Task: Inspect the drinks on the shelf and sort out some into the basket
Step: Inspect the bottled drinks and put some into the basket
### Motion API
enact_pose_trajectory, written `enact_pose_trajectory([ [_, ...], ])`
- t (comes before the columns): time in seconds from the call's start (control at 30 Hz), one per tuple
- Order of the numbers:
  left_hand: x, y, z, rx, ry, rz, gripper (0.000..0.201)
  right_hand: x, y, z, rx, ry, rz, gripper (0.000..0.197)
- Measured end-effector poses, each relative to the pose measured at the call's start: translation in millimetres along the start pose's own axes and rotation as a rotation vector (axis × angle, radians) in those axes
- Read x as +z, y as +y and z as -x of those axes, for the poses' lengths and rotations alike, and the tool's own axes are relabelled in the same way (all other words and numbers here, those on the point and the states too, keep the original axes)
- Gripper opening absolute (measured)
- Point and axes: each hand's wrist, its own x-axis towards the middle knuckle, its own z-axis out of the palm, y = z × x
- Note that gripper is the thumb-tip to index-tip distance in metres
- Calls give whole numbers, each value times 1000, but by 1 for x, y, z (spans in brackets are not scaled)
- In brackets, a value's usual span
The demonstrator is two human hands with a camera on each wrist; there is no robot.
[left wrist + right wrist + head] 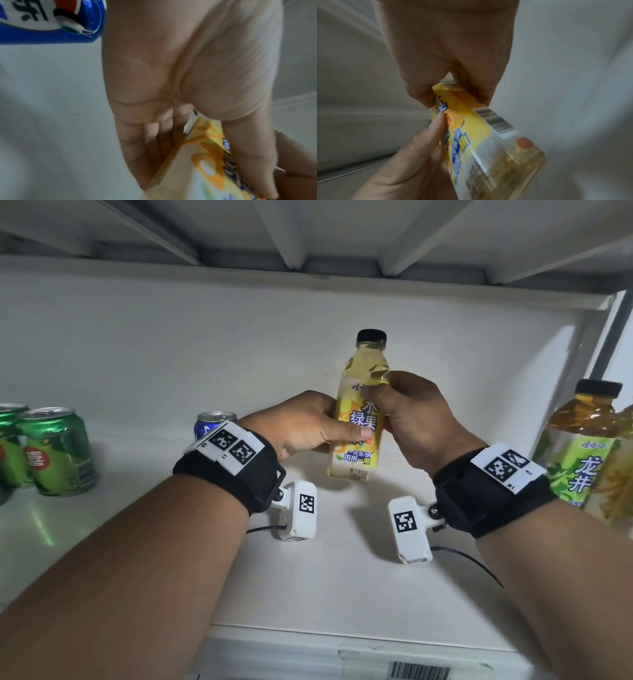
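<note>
A yellow-labelled bottle (359, 419) of pale liquid, black-capped, is gripped upright above the shelf (325, 577) by the left hand (301, 426) and right hand (416, 419), thumbs pressed on its label. Bare shelf lies below the fingers. Left of them stand a blue can (212, 422) and green cans (58, 450); right, a tea bottle (579, 446).

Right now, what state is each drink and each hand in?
Yellow-label bottle: capped, upright, held off the shelf.
Left hand: grips its label.
Right hand: grips its shoulder.
Green cans: upright on shelf.
Blue can: upright, unopened.
Green-label tea bottle: capped, standing.
</note>
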Motion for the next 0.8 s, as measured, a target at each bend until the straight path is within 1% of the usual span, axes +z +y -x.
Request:
enact_pose_trajectory([
  [0.03,0,0,0,13,5,-5,53,0,0,0,-2,-10,-8,38],
  [0.07,0,-1,0,25,17,-25,53,0,0,-1,-12,-19,1,39],
  [0.17,-2,-4,-3,65,72,-109,44,-2,-1,-1,-58,-34,89,45],
  [0.23,-4,-7,-4,87,103,-141,44,-2,-1,0,-92,-58,107,42],
  [0.37,-7,-13,-5,109,96,-154,34,2,0,0,-134,-88,160,40],
  [0.47,-6,-16,-6,73,96,-130,33,3,4,-3,-121,-82,199,36],
  [0.57,-2,-18,-9,-29,84,-68,35,2,8,-7,-90,-63,229,31],
  [0.67,0,-20,-12,-98,80,-76,38,3,10,-12,-68,-46,274,32],
  [0.73,-1,-20,-14,-102,88,-94,37,5,11,-15,-61,-42,303,36],
  [0.8,-2,-17,-14,-69,121,-171,34,6,10,-16,-54,-41,320,40],
])
